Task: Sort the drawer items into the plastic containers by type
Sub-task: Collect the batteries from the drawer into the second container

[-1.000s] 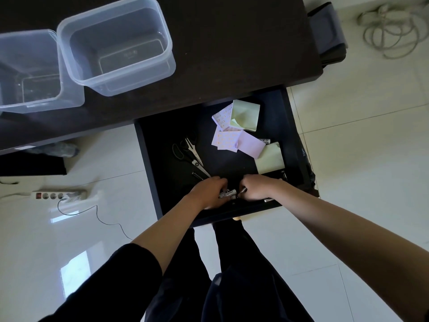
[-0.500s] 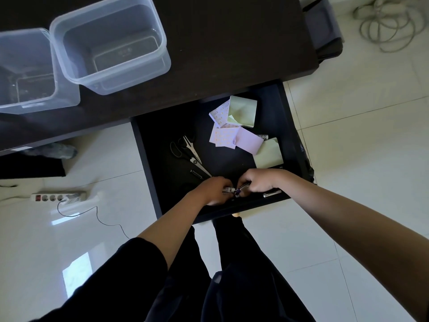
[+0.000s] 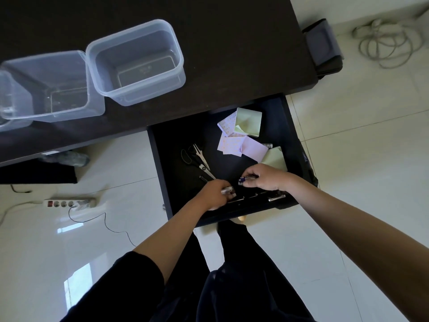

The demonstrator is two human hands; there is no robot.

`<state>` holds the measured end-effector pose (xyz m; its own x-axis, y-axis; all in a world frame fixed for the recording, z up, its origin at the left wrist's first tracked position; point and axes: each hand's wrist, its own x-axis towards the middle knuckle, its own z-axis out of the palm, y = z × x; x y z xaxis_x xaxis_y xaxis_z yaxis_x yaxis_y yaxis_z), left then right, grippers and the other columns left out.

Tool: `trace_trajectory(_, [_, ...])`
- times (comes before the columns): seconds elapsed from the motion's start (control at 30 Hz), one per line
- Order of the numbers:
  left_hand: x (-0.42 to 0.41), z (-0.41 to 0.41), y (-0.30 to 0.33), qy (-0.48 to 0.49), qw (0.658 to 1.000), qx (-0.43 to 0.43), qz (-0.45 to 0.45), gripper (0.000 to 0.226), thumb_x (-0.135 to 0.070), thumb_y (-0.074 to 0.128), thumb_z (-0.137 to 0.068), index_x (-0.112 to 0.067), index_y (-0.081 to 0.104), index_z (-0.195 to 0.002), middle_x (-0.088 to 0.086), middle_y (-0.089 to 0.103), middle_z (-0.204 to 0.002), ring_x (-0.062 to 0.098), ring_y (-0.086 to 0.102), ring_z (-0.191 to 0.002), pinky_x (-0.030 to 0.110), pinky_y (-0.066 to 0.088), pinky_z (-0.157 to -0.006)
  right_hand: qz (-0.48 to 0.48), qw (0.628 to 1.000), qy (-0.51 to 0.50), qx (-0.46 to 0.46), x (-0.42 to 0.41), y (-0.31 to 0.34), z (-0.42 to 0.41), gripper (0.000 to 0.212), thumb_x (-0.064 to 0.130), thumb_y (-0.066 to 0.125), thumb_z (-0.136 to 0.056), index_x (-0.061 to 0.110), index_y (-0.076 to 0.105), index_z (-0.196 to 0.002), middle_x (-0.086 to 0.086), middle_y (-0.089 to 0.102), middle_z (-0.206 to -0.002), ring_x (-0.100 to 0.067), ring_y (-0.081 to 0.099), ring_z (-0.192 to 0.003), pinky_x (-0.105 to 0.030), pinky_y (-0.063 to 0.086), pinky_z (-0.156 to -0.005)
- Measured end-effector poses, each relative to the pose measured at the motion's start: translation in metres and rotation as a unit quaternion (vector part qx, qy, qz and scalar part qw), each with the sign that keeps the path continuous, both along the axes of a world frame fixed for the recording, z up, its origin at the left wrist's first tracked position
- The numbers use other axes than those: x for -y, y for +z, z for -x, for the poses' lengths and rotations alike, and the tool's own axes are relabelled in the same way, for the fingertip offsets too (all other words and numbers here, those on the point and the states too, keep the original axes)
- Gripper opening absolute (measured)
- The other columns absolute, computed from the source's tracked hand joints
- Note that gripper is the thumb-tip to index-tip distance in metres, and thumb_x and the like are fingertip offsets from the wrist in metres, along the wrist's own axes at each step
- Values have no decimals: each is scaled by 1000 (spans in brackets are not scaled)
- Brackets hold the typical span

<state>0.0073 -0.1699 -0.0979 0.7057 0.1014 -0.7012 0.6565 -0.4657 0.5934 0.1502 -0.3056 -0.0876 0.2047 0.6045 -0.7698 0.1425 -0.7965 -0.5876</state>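
clear plastic containers (image 3: 137, 61) wait beyond the drawer (image 3: 160, 159); left hand (image 3: 214, 194) and right hand (image 3: 264, 178) each pinch a pen, best lifted together

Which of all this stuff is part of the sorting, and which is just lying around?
Part of the job:
containers
drawer
scissors
paper notes
pen in the right hand
small silvery item in the left hand

Just lying about:
power strip
cable coil
grey pouch
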Motion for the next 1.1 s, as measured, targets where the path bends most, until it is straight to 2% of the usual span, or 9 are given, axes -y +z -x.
trace_trajectory(0.1, [-16, 2, 27, 35, 999, 28, -12, 20, -17, 64, -87, -5, 67, -102, 7, 63, -92, 15, 55, -84, 16, 35, -68, -48, 999, -11, 18, -17, 24, 0, 21, 20, 65, -89, 10, 67, -107, -6, 68, -105, -20, 61, -102, -26, 45, -89])
trace_trajectory(0.2, [-39, 8, 57, 77, 995, 57, -24, 18, -18, 62, -88, -5, 66, -100, 3, 61, -85, 13, 54, -73, 16, 37, -61, -96, 994, 8, 48, -43, 58, 3, 20, 20, 63, -90, 9, 66, -106, 2, 63, -92, -13, 57, -89, -11, 41, -73])
trace_trajectory(0.27, [-59, 17, 80, 114, 991, 61, -31, 14, -17, 60, -90, -5, 64, -96, -1, 56, -74, 9, 51, -63, 16, 40, -57, -126, 988, 22, 83, -66, 82, 7, 17, 24, 63, -90, 14, 67, -103, 8, 61, -89, -11, 56, -88, -9, 40, -71])
trace_trajectory(0.37, [-95, 35, 111, 178, 982, 64, -26, 12, -14, 58, -91, -4, 63, -97, 3, 57, -73, 15, 54, -63, 29, 50, -62, -163, 982, 37, 88, -107, 114, 20, 13, 25, 62, -91, 19, 66, -101, 9, 65, -94, -8, 60, -91, -17, 44, -80])
trace_trajectory(0.53, [-173, 77, 153, 249, 963, 87, -49, 20, -9, 53, -91, 8, 59, -99, 2, 58, -76, 16, 54, -69, 24, 50, -56, -219, 968, 72, 99, -194, 159, 58, 16, 25, 64, -89, 17, 68, -101, 1, 69, -97, -14, 64, -93, -33, 50, -86])
trace_trajectory(0.67, [-244, 116, 185, 286, 945, 122, -102, 14, -9, 54, -90, 1, 63, -94, 12, 60, -80, 20, 54, -68, 20, 49, -51, -253, 955, 110, 105, -272, 189, 100, 14, 26, 64, -89, 18, 66, -100, -4, 69, -96, -20, 64, -90, -37, 52, -81])
trace_trajectory(0.77, [-302, 144, 199, 312, 930, 134, -144, 13, -19, 59, -89, -7, 65, -91, 10, 63, -76, 21, 57, -66, 33, 54, -62, -274, 947, 132, 106, -332, 206, 129, 13, 24, 63, -90, 18, 65, -101, -4, 68, -96, -19, 63, -87, -35, 52, -79])
trace_trajectory(0.93, [-392, 175, 201, 351, 908, 138, -182, 18, -21, 59, -88, -3, 59, -85, 6, 55, -69, 22, 54, -65, 45, 55, -70, -279, 938, 113, 175, -424, 210, 167, 14, 26, 64, -89, 17, 65, -99, -7, 67, -94, -24, 62, -84, -37, 50, -73])
trace_trajectory(1.1, [-450, 174, 198, 320, 923, 95, -191, 13, -17, 57, -88, -4, 57, -85, 7, 56, -71, 27, 59, -70, 41, 57, -71, -228, 930, 147, 249, -486, 192, 186, 9, 22, 56, -90, 18, 60, -98, 2, 58, -78, -21, 56, -73, -31, 41, -59])
